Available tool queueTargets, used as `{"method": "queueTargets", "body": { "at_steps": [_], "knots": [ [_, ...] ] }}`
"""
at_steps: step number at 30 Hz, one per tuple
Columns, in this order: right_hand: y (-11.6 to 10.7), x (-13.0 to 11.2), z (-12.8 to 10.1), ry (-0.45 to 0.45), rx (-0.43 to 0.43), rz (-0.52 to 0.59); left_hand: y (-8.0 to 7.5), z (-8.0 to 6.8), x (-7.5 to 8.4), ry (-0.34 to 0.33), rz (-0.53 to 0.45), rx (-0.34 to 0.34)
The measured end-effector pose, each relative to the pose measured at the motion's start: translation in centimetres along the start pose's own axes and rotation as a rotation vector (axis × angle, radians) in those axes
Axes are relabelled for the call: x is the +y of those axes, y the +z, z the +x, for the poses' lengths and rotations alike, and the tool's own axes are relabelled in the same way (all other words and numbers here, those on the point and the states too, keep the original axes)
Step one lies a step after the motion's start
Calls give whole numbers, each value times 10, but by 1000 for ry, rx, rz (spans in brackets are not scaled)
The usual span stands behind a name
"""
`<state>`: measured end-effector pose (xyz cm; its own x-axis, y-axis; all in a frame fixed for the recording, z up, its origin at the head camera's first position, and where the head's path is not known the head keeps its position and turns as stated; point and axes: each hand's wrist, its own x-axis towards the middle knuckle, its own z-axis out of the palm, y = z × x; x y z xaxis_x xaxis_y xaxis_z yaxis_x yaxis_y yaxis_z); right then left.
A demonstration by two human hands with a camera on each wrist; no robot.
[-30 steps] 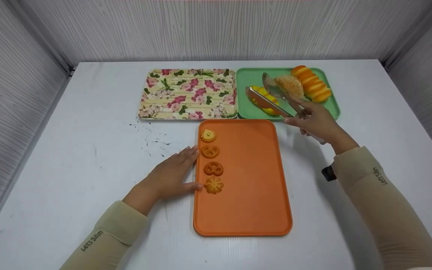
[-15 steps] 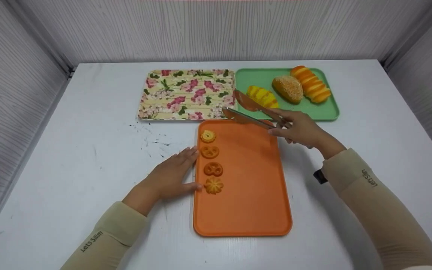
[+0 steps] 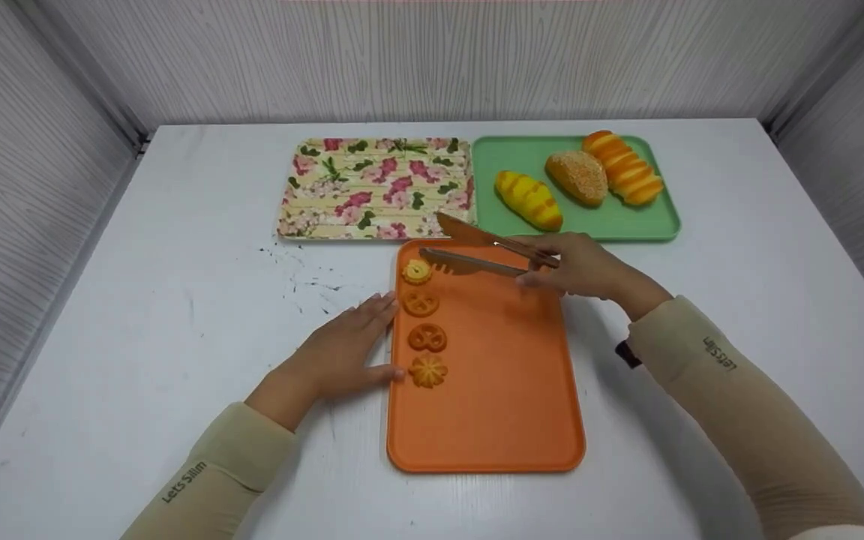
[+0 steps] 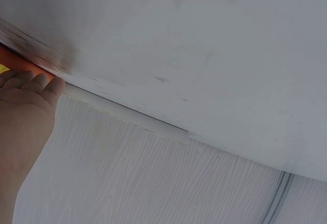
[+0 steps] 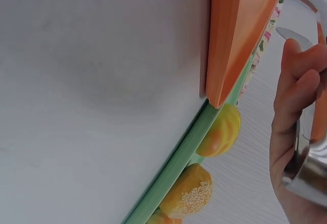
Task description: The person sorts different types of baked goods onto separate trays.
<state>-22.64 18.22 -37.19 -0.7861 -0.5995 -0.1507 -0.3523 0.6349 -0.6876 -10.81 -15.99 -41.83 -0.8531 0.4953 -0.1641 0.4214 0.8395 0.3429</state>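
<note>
My right hand (image 3: 582, 266) grips a pair of metal tongs (image 3: 477, 264), whose parted tips hang over the top left of the orange tray (image 3: 503, 420). One tip is close to a round ring-shaped cookie (image 3: 416, 271); whether they touch I cannot tell. Below it in a column lie two pretzel-shaped cookies (image 3: 421, 303) and a flower-shaped cookie (image 3: 427, 370). In the right wrist view, fingers curl round the tongs' steel handle (image 5: 306, 168). My left hand (image 3: 338, 352) rests at the tray's left edge, fingertips touching its rim and thumb over it. The left wrist view shows its fingers (image 4: 36, 83) extended.
A green tray (image 3: 612, 223) at the back right bears a yellow bread roll (image 3: 528, 199), a seeded bun (image 3: 578, 178) and an orange striped loaf (image 3: 623, 168). Left of it lies a floral tray (image 3: 376, 187). Wood-patterned panels (image 3: 417, 60) stand round the white table (image 3: 199, 315).
My right hand has carried the tongs left and toward me, from above the green tray to the orange tray's upper left. The left hand stays in place.
</note>
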Motion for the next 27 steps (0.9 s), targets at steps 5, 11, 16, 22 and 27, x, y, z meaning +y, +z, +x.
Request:
{"method": "queueTargets", "body": {
  "at_steps": [5,11,16,22,27],
  "knots": [
    [5,-3,5,-30,-14,-26,1,0,-1,6,2,5],
    [10,-6,10,-32,-22,-75,1,1,0,-8,0,-4],
    [12,-9,14,-50,-43,-112,1,1,-1,-5,7,-5],
    [10,-15,19,-40,-80,-123,0,1,-1,7,-1,0],
    [12,-16,23,-60,-87,-123,-1,1,0,7,-4,-8]
  ]
}}
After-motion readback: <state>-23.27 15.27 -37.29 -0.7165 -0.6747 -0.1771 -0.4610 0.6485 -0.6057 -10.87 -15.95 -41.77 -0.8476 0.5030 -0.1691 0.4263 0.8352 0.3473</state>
